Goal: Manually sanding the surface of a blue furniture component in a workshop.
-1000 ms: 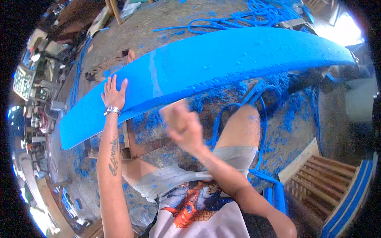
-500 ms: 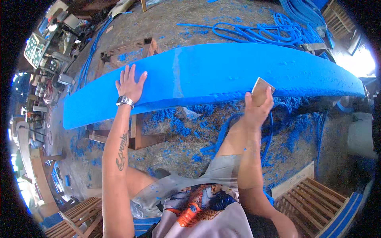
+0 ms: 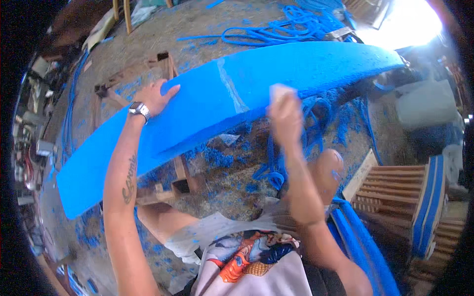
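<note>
- Since half a second ago, right hand (image 3: 285, 114) slid its pale sanding block (image 3: 279, 92) leftward along the blue foam board (image 3: 276, 74), fingers clamped on it.
- At ten o'clock, left hand (image 3: 157, 97) presses the board, fingers together, flat.

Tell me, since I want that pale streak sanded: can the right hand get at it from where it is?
Probably yes: the right hand with its block sits beside the streak, bare board between.
</note>
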Available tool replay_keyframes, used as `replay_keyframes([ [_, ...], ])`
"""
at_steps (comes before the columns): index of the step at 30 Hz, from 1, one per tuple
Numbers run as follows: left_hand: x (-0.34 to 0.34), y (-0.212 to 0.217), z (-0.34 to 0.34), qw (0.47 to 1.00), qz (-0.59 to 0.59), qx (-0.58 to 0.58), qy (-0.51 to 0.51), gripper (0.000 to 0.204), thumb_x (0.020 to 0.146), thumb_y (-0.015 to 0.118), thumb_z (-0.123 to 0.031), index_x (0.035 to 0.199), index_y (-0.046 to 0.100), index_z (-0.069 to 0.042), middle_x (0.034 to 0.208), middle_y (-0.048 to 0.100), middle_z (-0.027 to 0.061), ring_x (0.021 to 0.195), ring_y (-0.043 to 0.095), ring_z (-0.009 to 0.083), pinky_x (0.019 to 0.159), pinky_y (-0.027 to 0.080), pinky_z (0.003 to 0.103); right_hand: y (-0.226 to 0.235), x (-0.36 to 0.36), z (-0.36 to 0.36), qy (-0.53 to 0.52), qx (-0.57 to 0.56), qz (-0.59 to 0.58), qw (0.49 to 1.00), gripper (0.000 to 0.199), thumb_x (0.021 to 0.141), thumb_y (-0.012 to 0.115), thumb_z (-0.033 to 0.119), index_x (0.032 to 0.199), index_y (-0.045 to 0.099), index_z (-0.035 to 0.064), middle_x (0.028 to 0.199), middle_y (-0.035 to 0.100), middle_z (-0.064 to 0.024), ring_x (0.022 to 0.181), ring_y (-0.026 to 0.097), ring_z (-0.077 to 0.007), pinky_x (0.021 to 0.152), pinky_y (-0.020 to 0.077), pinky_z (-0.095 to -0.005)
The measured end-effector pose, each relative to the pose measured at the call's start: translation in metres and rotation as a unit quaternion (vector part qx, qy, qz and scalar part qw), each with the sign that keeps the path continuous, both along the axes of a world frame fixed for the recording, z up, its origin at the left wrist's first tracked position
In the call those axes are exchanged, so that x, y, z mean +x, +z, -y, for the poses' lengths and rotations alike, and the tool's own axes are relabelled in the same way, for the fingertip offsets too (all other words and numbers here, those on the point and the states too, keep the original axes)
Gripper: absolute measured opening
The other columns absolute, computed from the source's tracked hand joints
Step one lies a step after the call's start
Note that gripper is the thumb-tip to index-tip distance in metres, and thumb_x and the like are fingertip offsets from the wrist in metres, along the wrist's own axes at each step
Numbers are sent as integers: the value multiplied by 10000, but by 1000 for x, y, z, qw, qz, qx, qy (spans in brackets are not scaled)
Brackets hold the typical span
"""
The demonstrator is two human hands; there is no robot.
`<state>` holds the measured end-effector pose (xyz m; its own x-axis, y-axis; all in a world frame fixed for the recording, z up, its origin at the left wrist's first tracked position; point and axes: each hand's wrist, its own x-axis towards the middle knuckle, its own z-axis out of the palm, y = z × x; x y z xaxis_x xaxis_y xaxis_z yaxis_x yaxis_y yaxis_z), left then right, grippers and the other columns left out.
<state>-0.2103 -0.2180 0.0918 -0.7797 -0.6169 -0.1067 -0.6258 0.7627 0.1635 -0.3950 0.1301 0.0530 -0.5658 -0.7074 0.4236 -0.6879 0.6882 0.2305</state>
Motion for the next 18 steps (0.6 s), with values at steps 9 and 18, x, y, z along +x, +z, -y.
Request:
replay_keyframes([
  [9, -26, -8, 22, 953, -15, 289, -86, 949, 770, 456, -829, 1171, 657, 8, 1100, 677, 223, 994, 664, 327, 896, 487, 416, 24, 24, 1, -62, -468, 312, 824, 586, 907, 600, 288, 1376, 397, 0, 1274, 518, -262, 1152, 527, -401, 1003, 417, -436],
  [18, -27, -22, 34, 960, -12, 258, -106, 967, 776, 442, -830, 1219, 630, 8, 1159, 656, 227, 1044, 653, 313, 935, 473, 408, 37, 87, 18, 26, -132, 176, 975, 324, 914, 500, 96, 1232, 521, 36, 1009, 591, -158, 891, 585, -367, 816, 494, -425],
])
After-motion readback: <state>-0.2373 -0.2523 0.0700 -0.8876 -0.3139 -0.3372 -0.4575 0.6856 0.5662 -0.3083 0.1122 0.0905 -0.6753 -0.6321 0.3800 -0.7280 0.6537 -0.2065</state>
